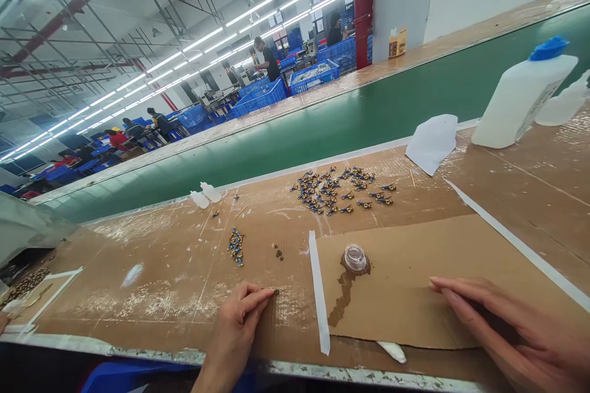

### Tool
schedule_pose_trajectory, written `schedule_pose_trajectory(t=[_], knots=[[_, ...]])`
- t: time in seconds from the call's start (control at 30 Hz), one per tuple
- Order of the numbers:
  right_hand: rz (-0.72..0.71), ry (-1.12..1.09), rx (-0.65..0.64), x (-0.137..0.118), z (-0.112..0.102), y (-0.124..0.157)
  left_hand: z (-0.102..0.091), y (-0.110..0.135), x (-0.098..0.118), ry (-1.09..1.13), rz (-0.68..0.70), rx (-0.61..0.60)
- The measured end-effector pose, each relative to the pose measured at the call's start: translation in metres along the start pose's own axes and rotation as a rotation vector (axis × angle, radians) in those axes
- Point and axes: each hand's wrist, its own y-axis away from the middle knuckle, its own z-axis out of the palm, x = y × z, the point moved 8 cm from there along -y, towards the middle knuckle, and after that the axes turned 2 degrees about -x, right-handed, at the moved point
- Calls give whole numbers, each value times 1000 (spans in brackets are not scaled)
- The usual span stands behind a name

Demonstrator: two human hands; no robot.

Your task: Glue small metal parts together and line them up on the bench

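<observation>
My left hand (pixel 237 325) rests on the taped cardboard bench top (pixel 175 270) near its front edge. Its thumb and forefinger are pinched on a tiny dark part (pixel 275 290). My right hand (pixel 511 328) lies flat, fingers stretched and together, on a loose cardboard sheet (pixel 415 258) at the right. A small clear cap (pixel 355 257) sits on that sheet above a dark liquid stain. A small row of blue-and-gold parts (pixel 236 247) and a few dark beads (pixel 278 252) lie beyond my left hand. A larger scatter of the same parts (pixel 338 190) lies farther back.
A green conveyor belt (pixel 322 129) runs behind the bench. A white bottle with a blue cap (pixel 523 95) stands at the right, a white cloth (pixel 432 141) beside it. Two small dropper bottles (pixel 205 194) lie at the belt's edge. Other people work among blue crates (pixel 260 97) far back.
</observation>
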Motion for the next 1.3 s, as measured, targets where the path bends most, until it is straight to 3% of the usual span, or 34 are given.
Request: schedule_pose_trajectory(t=[0.2,0.33,0.93,1.17,1.3], knots=[[3,30,-14,4,2,4,1,6,-1,-50,98,43],[-7,12,-2,8,4,7,5,9,4,-106,148,-28],[25,57,-25,13,6,8,6,13,3,-151,195,3],[30,45,-27,14,6,9,4,13,7,-75,157,15],[68,-2,-29,23,11,13,-14,7,-4,-23,62,114]])
